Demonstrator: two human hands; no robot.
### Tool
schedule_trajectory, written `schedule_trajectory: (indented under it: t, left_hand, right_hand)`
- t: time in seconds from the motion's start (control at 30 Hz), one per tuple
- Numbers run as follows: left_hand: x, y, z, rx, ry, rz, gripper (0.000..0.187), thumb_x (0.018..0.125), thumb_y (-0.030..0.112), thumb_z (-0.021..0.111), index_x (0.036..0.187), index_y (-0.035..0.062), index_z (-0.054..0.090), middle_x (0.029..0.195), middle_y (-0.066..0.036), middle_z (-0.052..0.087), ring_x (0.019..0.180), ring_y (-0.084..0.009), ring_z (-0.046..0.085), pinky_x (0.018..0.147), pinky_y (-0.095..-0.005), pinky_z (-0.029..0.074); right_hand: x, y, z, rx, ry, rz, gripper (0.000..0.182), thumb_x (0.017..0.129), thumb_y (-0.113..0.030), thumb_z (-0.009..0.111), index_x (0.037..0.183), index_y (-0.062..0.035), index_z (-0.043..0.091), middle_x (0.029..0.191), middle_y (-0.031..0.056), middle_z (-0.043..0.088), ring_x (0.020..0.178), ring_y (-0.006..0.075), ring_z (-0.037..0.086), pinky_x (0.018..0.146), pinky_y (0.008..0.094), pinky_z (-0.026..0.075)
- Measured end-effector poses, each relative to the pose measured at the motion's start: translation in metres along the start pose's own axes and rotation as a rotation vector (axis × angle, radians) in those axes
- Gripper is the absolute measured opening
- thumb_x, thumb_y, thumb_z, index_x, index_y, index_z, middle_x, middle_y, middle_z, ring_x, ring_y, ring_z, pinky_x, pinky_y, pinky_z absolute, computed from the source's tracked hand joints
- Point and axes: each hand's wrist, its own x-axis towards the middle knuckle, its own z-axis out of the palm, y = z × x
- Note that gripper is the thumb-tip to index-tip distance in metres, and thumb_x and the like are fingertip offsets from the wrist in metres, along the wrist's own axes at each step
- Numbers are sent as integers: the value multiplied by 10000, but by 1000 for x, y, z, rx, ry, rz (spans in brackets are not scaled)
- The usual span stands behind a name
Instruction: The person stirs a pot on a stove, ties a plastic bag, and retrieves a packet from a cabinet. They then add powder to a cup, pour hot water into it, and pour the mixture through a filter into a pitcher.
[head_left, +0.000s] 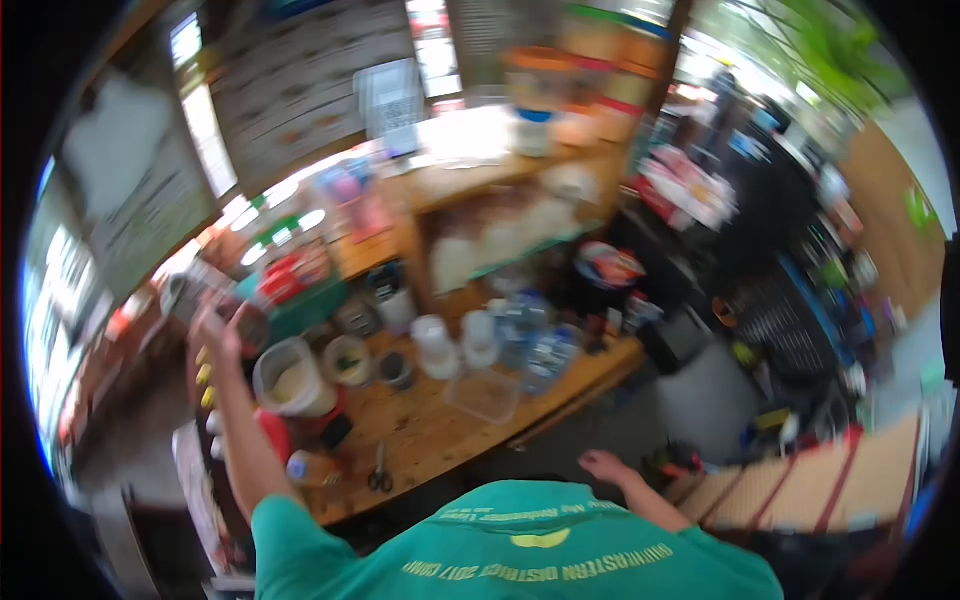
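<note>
My left hand (222, 332) reaches out to the far left end of the wooden table (430, 455). It is beside a dark rounded container (252, 330), but blur hides whether the fingers grip anything. Nearest to that arm is a white tub (292, 378) with pale contents. A small round tub (347, 361) with something green inside stands to its right. Low at my right side, away from the table, my right hand (605, 466) hangs with loosely extended fingers and nothing visible in it. Scissors (380, 470) lie near the table's front edge.
A clear plastic box (482, 397), white containers (436, 347) and clear plastic bottles (548, 358) stand along the table. Behind them rises a wooden shelf (410, 235). Tubs with orange lids (540, 62) are stacked above. A cardboard sheet (800, 485) lies at right.
</note>
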Motion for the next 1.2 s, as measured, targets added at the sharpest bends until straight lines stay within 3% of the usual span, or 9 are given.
schedule_trajectory:
  t: [0.07,0.1,0.27,0.47,0.8,0.93,1.07,1.13,1.2]
  left_hand:
    - [3,-30,-35,-98,-329,115,495,1008,305,388,1414,26,441,1270,-95,538,1153,-226,529,1040,-614,450]
    - [-23,-21,-15,116,-315,261,524,946,222,491,1403,-25,416,1154,-149,600,1020,-251,604,927,-583,540]
    - [-132,-59,251,-52,-816,55,496,930,196,501,1365,-34,443,1119,-158,607,989,-255,610,894,-573,552]
    - [-288,-30,317,-83,-1075,-137,454,906,158,517,1309,-47,482,1065,-172,617,941,-261,620,845,-558,571]
    - [-503,24,324,-108,-1289,-437,386,865,93,544,1215,-69,547,975,-195,634,863,-272,636,763,-532,601]
    - [-565,44,342,-97,-1373,-526,360,848,67,555,1178,-77,573,940,-204,641,831,-276,642,730,-522,613]
    - [-621,44,398,-77,-1497,-608,341,836,47,563,1150,-84,593,913,-211,646,808,-279,647,706,-514,623]
    - [-653,19,464,194,-1462,-579,236,751,65,605,896,-109,669,658,-160,641,536,-219,615,570,-355,575]
    - [-683,10,524,243,-1543,-561,181,760,73,608,794,-95,669,646,-145,648,541,-203,621,570,-327,556]
  right_hand:
    - [-5,-16,-15,-64,-41,-119,432,940,-472,596,1097,-82,696,1064,153,711,983,327,673,845,418,528]
    - [-9,-17,-18,-104,1,-210,466,943,-505,575,1067,-73,700,1038,163,714,957,330,677,818,422,530]
    - [-109,-56,-64,268,-362,90,660,948,-653,483,1014,-40,718,893,133,705,795,274,664,735,399,515]
    - [-189,42,-83,337,-193,-184,697,958,-625,485,739,-1,705,689,130,671,610,264,623,633,416,498]
    - [-217,130,-152,78,657,-280,526,935,-400,614,563,-29,593,608,204,594,608,424,585,566,483,477]
    - [-226,77,-268,364,951,-381,501,929,-358,635,575,-19,533,573,187,540,543,401,515,543,467,424]
    - [-246,33,-364,267,1205,-885,368,846,-240,756,629,-63,516,642,63,517,685,244,515,621,362,415]
    - [-247,34,-398,100,1010,-1031,376,762,-372,826,860,-100,587,924,54,601,916,285,544,803,406,432]
    - [-239,46,-420,38,801,-1005,718,652,-451,878,1177,-64,578,1243,155,564,1151,355,531,980,448,424]
